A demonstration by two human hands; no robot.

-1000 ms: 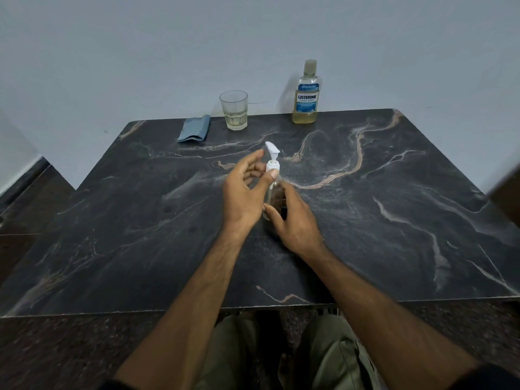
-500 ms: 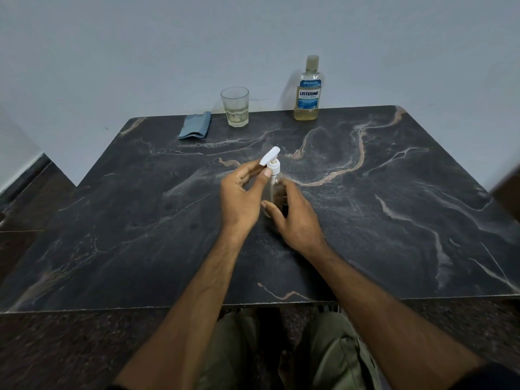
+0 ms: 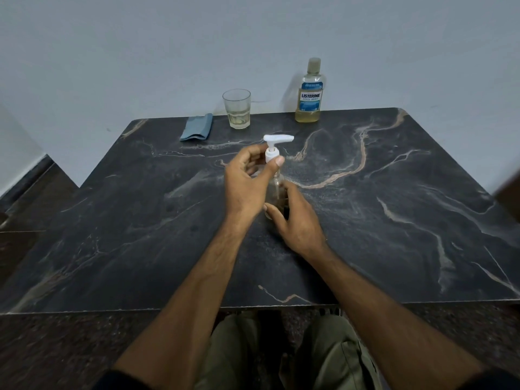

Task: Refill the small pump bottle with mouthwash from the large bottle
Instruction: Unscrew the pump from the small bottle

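1. The white pump head (image 3: 277, 139) has turned. One second ago its nozzle pointed away toward 12 o'clock; half a second ago it pointed up and to the right; now it lies flat and points to 3 o'clock. The clear small pump bottle (image 3: 277, 190) under it stays at the same place, near the middle of the dark marble table (image 3: 394, 220).

2. The left hand (image 3: 247, 184) pinches the white collar (image 3: 270, 156) just below the pump head, with the thumb tip on the near side and the curled fingers on the far side. It kept this pinch while the nozzle went round.

3. The right hand (image 3: 298, 220) wraps around the lower body of the small bottle, the thumb at 9 o'clock of it and the fingers behind. It holds the bottle firm on the table and has almost not moved.

4. My judgement: the person is unscrewing the pump, and the turn shows the thread is loosening. How many turns are left I cannot tell; the collar seems to sit on the neck.

5. The large mouthwash bottle (image 3: 309, 94) stands upright and capped at 1 o'clock, at the far edge of the table, well apart from both hands. It is untouched, so the pouring has not begun.

6. A glass (image 3: 237, 109) with a little liquid stands at 11 o'clock, and a folded blue cloth (image 3: 197, 128) lies left of it.
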